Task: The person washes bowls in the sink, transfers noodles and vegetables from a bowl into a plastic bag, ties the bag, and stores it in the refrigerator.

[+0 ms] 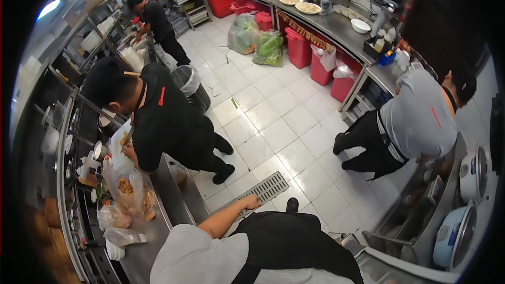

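Note:
My left hand (252, 201) reaches out in front of my black apron (294, 242), above the floor drain grate (271, 186). Its fingers look curled in, with nothing visible in them. The hand touches no surface that I can see. My right hand is out of the picture. To my left, a steel counter (158, 215) carries a plastic bag of food (126, 186), other clear bags (113, 216) and a white tub (114, 251). My dark shoe (292, 205) shows on the tiles just beyond the apron.
A co-worker in black (163, 115) bends over a white cutting board (120, 142) at left. Another in grey (421, 115) leans at the right. A third (158, 23) works farther back. Red bins (298, 47) and bags of greens (268, 48) line the far counter. Rice cookers (452, 234) stand at right.

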`<state>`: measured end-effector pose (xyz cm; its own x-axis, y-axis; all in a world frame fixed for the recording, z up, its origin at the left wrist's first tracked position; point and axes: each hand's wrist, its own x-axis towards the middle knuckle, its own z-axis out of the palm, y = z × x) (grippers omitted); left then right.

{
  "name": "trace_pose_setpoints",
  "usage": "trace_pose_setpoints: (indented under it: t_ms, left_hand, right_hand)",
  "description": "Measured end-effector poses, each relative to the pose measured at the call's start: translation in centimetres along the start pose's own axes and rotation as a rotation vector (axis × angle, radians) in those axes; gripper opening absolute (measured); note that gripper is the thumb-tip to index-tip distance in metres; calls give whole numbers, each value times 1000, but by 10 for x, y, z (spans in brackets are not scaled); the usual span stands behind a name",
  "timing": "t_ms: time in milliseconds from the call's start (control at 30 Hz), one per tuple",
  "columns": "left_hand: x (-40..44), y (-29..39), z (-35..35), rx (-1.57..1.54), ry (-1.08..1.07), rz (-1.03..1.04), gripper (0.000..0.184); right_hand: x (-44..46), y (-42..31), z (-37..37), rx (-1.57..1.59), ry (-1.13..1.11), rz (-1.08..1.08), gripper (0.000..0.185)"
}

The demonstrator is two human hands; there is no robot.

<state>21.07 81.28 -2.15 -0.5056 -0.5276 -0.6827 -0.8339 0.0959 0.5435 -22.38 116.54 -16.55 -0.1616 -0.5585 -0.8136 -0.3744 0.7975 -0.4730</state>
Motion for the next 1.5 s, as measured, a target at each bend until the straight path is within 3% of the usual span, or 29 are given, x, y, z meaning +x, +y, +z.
trace_pose_setpoints:
  t_ms: [100, 167, 233, 367, 433, 500, 567, 633, 700, 733, 800, 833, 900, 967, 1100, 1167, 1233, 1300, 1333, 1367, 1400, 1433, 1467, 1500]
  left_hand:
    - [-2, -1, -34, -41, 97, -97, 40]
    - [-12, 4, -56, -383, 240, -283, 39]
    - [16, -57, -36, -401, 547, -270, 36]
    - [-5, -49, -44, -612, 538, -492, 34]
    - [-2, -66, -25, -526, 368, -597, 30]
    - [17, -108, 14, 28, 174, -185, 30]
    - [17, -66, -11, -610, 78, -706, 30]
    - [111, -160, 62, -520, -193, -651, 34]
    - [100, -94, -32, -565, 59, -570, 38]
    - [117, -79, -83, -558, 54, -572, 38]
    - [142, -59, -155, -238, 0, -429, 45]
    - [158, -51, -191, -270, 44, -477, 43]
    - [189, -42, -256, -176, 348, -335, 38]
    - [219, -39, -318, -227, 470, -269, 38]
    - [271, -49, -399, -351, 697, -156, 34]
    - [282, -55, -427, -315, 695, -164, 32]
    - [282, -70, -433, -244, 551, -263, 33]
    - [277, -81, -446, -234, 307, -394, 38]
    - [274, -83, -454, -354, 313, -452, 38]
    - [266, -83, -458, -477, 305, -513, 37]
    - [260, -86, -463, -484, 306, -527, 37]
    - [254, -89, -462, -601, 446, -566, 36]
    - [251, -92, -456, -721, 586, -603, 36]
    - [250, -99, -453, -736, 584, -608, 36]
  right_hand:
    - [42, -81, -66, 163, -20, 112, 22]
    - [71, -151, -102, 259, -16, 145, 22]
    - [116, -217, -130, 192, -49, 119, 16]
    - [181, -374, -164, 174, -41, -113, 18]
    - [201, -444, -167, 248, -56, -200, 17]
    - [215, -490, -167, 218, -91, -235, 17]
    - [225, -541, -172, 179, -134, -268, 19]
    - [229, -571, -183, 89, -213, -272, 21]
    - [236, -592, -202, 112, -247, -185, 22]
    - [245, -593, -211, 171, -198, -178, 21]
    - [269, -581, -232, 299, -88, -106, 18]
    - [283, -570, -238, 348, -19, -78, 17]
    - [289, -562, -252, 282, 10, 3, 14]
    - [293, -556, -266, 79, -47, -25, 16]
    - [330, -562, -280, 152, -142, 316, 24]
    - [419, -543, -277, 220, -185, 419, 25]
    - [456, -588, -281, 209, -204, 411, 26]
    - [436, -708, -289, 119, -194, 289, 28]
    - [477, -738, -286, 99, -192, 201, 24]
    - [588, -728, -269, -121, -227, -65, 17]
    - [639, -775, -263, -888, -255, -339, 16]
    - [639, -845, -264, -513, -200, -518, 19]
    - [583, -954, -256, -935, -219, -581, 19]
    - [541, -1027, -239, 30, -241, -335, 18]
